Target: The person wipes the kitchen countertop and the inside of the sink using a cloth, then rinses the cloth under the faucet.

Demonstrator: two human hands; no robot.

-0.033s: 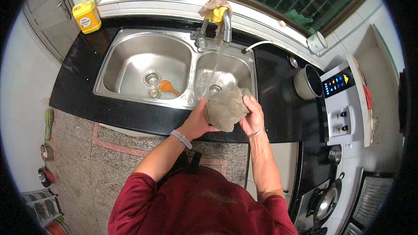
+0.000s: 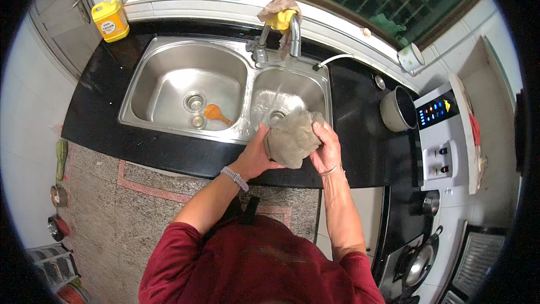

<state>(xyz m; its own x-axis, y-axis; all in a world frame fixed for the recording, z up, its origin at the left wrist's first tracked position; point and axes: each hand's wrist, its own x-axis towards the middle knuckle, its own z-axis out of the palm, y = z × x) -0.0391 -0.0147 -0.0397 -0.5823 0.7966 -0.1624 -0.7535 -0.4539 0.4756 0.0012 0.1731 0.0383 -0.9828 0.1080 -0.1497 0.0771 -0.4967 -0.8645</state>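
Note:
A damp-looking grey-brown cloth (image 2: 292,139) is bunched into a rounded shape over the front rim of the right sink basin (image 2: 304,87). My left hand (image 2: 257,153) grips its left side, and a pale band circles that wrist. On the opposite side, my right hand (image 2: 326,147) has its thumb on top of the cloth and its fingers behind it. Whether anything lies inside the folds cannot be seen. Beyond it, a thin stream of water falls from the metal faucet (image 2: 295,36) into the right basin, partly hidden by the cloth.
An orange scoop-like utensil (image 2: 215,114) lies in the left basin (image 2: 169,87). Cloths (image 2: 279,18) drape over the faucet. A yellow jug (image 2: 110,19) stands at the counter's left end. To the right are a pot (image 2: 397,108), a white dispenser (image 2: 444,135) and a wok (image 2: 419,266).

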